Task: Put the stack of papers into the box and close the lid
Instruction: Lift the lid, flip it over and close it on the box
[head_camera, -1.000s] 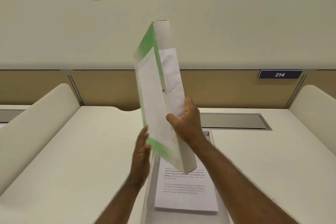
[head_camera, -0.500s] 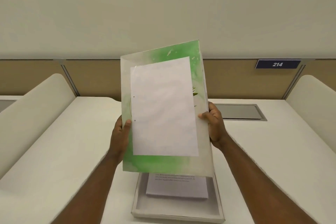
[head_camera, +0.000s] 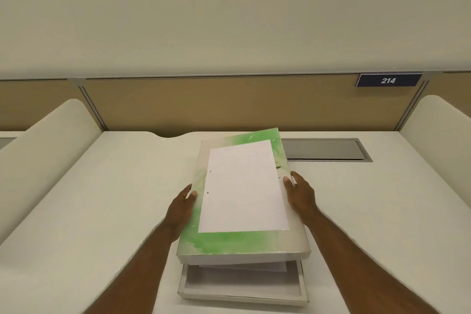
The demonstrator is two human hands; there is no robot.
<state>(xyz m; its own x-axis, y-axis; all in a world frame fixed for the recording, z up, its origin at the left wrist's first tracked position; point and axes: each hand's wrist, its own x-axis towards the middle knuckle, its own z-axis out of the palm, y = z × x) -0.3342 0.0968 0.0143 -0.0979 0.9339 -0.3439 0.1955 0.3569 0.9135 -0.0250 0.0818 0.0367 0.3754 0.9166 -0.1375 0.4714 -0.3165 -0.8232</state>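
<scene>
Low in the frame's centre, the left hand (head_camera: 182, 205) and right hand (head_camera: 299, 192) clasp the lid's (head_camera: 242, 201) long edges (light, stiff cardboard, probably) above the box (head_camera: 242, 290)

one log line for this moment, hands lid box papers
left hand: grips lid left edge | right hand: grips right edge | lid: over box, not seated | papers: inside box

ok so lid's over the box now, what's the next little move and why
Probably draw the lid a little toward the person and lower it level. Both the left hand and right hand grip its long sides, but it sits above and farther back than the box, whose near end is uncovered, with the papers showing in the gap.
</scene>
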